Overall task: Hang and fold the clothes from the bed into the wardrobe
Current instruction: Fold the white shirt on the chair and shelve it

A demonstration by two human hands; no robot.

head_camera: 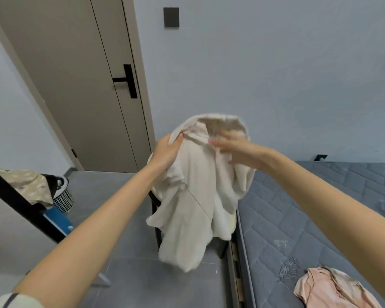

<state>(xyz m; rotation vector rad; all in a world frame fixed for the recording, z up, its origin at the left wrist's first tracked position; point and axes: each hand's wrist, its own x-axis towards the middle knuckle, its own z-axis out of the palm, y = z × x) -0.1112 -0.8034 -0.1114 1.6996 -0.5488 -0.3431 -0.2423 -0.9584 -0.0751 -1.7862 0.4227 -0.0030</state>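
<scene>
Cream shirt [191, 192] is being clamped by the left hand [166, 152]; a level matching pinch is being required from the right hand [240, 152], fingers apart.

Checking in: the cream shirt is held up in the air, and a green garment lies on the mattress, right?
Not quite: the head view shows the garment on the mattress is pink, not green. The cream shirt is indeed held up, gripped by the left hand.
</scene>
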